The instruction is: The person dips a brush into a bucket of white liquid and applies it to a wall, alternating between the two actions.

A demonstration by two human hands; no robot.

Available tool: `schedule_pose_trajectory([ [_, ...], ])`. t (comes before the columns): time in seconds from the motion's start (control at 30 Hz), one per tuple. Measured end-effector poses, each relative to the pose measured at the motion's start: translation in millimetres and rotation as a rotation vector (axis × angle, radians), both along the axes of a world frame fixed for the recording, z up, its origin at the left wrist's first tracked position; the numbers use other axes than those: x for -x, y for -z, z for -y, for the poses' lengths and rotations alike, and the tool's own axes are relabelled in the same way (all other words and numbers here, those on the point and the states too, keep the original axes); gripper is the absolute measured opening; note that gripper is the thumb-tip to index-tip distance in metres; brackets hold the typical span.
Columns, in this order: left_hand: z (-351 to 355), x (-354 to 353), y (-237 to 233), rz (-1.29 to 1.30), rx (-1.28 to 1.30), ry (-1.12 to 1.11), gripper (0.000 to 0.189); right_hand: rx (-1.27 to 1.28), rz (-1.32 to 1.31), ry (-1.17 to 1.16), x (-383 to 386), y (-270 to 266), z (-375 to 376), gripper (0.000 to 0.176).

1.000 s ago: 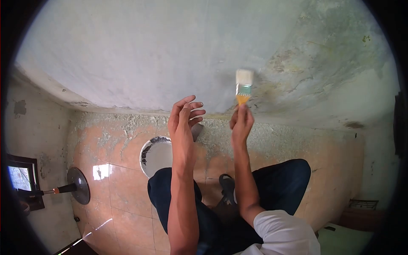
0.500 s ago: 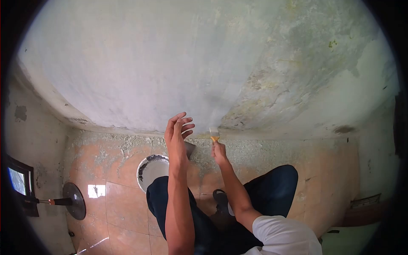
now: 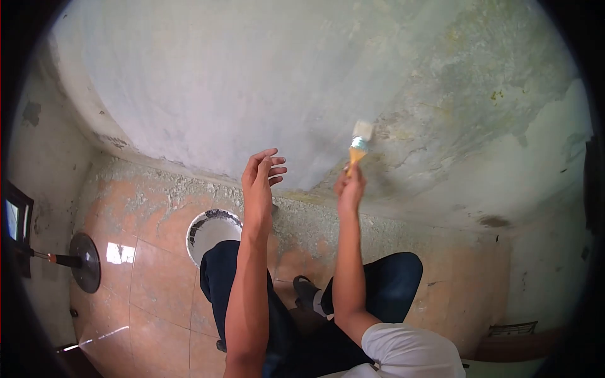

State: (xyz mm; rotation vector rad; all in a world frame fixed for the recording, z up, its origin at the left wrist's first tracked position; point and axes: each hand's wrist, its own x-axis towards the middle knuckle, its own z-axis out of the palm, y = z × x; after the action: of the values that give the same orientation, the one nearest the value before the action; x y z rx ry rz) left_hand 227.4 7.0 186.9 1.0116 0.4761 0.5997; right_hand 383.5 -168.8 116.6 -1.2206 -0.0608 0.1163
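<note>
My right hand (image 3: 350, 187) grips a paintbrush (image 3: 357, 151) by its yellow handle, bristles pointing up. The pale bristles overlap the wall (image 3: 252, 82) at the border between its whitened part and a rough, stained patch (image 3: 428, 126). My left hand (image 3: 259, 173) is raised before the lower wall, fingers apart and slightly curled, holding nothing. Below it, left of my forearm, a white bucket (image 3: 195, 236) stands on the floor, its inner rim streaked dark. A small dark piece of a flat object (image 3: 275, 208) shows beside my left wrist, mostly hidden.
Flakes of scraped paint (image 3: 157, 179) litter the tiled floor (image 3: 161, 283) along the wall's foot. A round black fan base (image 3: 86, 263) stands at the left. My bent knees are close below my hands. At lower right is a dark rack (image 3: 513, 327).
My right hand has lifted the paintbrush from the wall's foot, up and to the right. My left hand keeps its pose. The view has shifted slightly.
</note>
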Motion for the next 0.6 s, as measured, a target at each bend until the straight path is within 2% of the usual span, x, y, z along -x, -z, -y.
schedule_pose_trajectory([
  [0.03,-0.8,-0.3,-0.2,0.0,0.0,0.0,0.036,0.033,-0.085,-0.003,-14.6,50.8,-1.5,0.049],
  [0.1,-2.0,-2.1,-1.2,0.0,-0.004,-0.005,0.036,0.237,-0.118,0.097,-36.4,185.8,-6.1,0.053],
  [0.17,-1.6,-3.5,-0.7,-0.005,0.0,0.001,0.036,0.396,-0.306,-0.012,-14.2,253.8,0.2,0.055],
  [0.2,-2.0,-5.3,0.0,-0.017,0.0,-0.004,0.036,0.397,-0.317,-0.019,-14.0,273.4,-3.2,0.055],
  [0.27,-1.1,-6.6,3.2,-0.002,-0.017,0.019,0.036,0.469,-0.74,-0.119,-3.9,309.3,0.8,0.05],
  [0.3,-1.6,-5.3,6.1,-0.027,-0.006,0.02,0.036,0.478,-0.765,-0.12,1.2,322.0,4.4,0.05],
  [0.37,-4.4,-9.7,6.3,-0.035,-0.035,0.014,0.036,0.2,-0.924,-0.222,-16.1,344.4,3.4,0.042],
  [0.4,-4.3,-11.1,6.2,-0.048,-0.032,0.014,0.036,0.201,-0.937,-0.222,-25.1,345.9,1.2,0.042],
  [0.47,-5.2,-11.2,6.5,-0.048,-0.033,0.006,0.035,0.087,-1.128,-0.167,-38.0,353.4,-3.7,0.034],
  [0.6,-6.0,-11.6,5.3,-0.08,-0.042,0.02,0.035,0.123,-1.182,-0.18,-44.1,385.4,-3.1,0.033],
])
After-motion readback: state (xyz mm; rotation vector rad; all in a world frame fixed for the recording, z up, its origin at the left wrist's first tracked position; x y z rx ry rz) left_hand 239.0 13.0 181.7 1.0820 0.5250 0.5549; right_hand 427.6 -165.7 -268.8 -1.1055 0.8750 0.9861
